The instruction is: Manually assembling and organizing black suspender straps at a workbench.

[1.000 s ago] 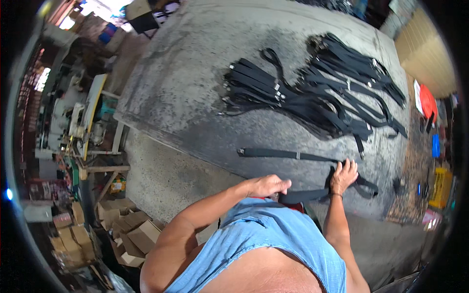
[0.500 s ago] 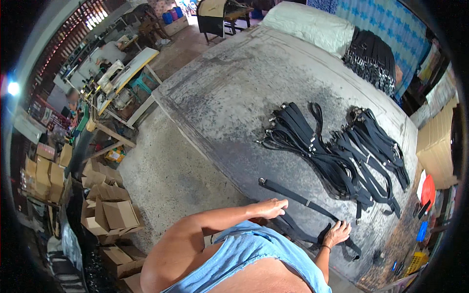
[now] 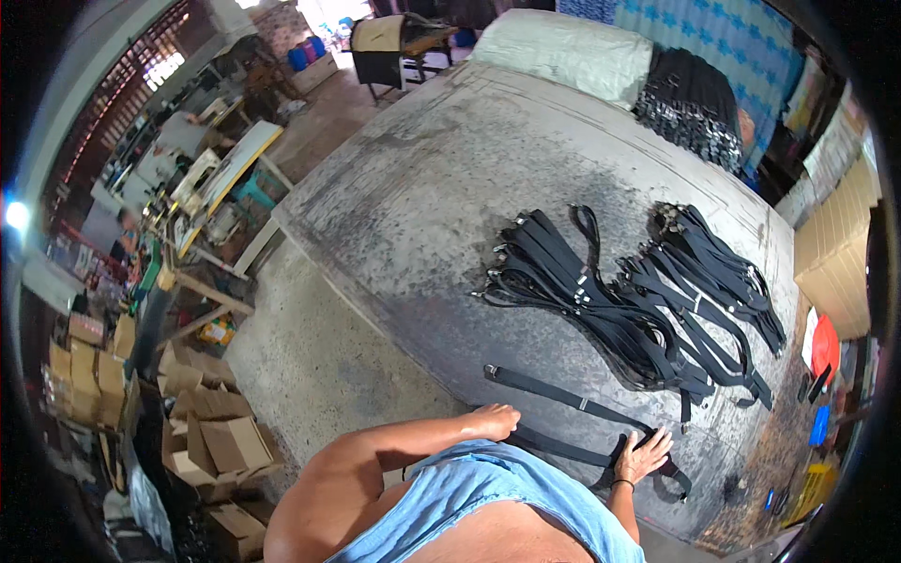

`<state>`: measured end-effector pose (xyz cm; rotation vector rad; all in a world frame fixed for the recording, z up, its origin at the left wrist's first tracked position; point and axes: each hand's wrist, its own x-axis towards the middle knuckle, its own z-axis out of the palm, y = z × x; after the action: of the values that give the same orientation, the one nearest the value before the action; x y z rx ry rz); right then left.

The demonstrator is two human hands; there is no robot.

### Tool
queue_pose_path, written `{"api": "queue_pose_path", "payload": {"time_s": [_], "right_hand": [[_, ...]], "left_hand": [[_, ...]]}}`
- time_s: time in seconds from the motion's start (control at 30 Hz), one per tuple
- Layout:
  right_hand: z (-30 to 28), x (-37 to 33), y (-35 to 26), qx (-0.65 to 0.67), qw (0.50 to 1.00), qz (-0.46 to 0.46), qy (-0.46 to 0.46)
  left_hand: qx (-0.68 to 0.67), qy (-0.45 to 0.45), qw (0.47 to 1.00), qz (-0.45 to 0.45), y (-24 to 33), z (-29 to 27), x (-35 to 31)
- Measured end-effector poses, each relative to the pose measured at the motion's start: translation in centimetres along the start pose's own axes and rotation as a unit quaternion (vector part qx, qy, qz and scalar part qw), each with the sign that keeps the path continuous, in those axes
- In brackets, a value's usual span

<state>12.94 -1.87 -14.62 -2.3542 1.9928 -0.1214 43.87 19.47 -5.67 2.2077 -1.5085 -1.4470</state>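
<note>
Black suspenders (image 3: 554, 391) with metal fittings lie along the near edge of the worktable, one strap stretched out above my hands. My left hand (image 3: 497, 420) is closed at the left end of a second black strap (image 3: 561, 444), which runs taut toward my right hand. Fingers spread, my right hand (image 3: 644, 456) lies flat over the straps where they come together. A looped strap end (image 3: 679, 480) pokes out to the right of it. Farther back sit a large bundle of black suspenders (image 3: 601, 305) and a smaller bundle (image 3: 718, 263), their metal clips showing.
The grey, stained worktable (image 3: 413, 188) stretches away from me. At its far end are a white wrapped bale (image 3: 563, 58) and a stack of black straps (image 3: 690, 103). Cardboard boxes (image 3: 221, 436) stand on the floor at left. A red object (image 3: 824, 347) lies by the right edge.
My left hand has drawn left and slightly down, and the lower strap is now straighter. My right hand stays on the straps, flatter. The whole view has shifted a little.
</note>
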Motion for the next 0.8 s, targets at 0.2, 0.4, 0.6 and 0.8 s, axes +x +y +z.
{"api": "queue_pose_path", "payload": {"time_s": [0.2,0.4,0.6,0.8], "right_hand": [[-2.1,0.8,-1.2,0.031,0.995,0.041,-0.08],[0.2,1.6,-2.7,0.002,0.998,0.064,0.024],[0.8,1.5,-2.2,0.005,0.997,0.073,0.005],[0.3,1.3,-1.0,0.013,0.997,0.077,0.028]], "left_hand": [[0.033,0.01,0.998,-0.045,0.4,-0.8,0.5],[0.05,-0.017,0.998,-0.041,0.2,-3.3,-1.1],[-0.038,-0.038,0.992,0.118,4.4,-11.4,-8.8],[-0.016,0.034,0.994,0.103,3.0,-20.2,-17.7]]}}
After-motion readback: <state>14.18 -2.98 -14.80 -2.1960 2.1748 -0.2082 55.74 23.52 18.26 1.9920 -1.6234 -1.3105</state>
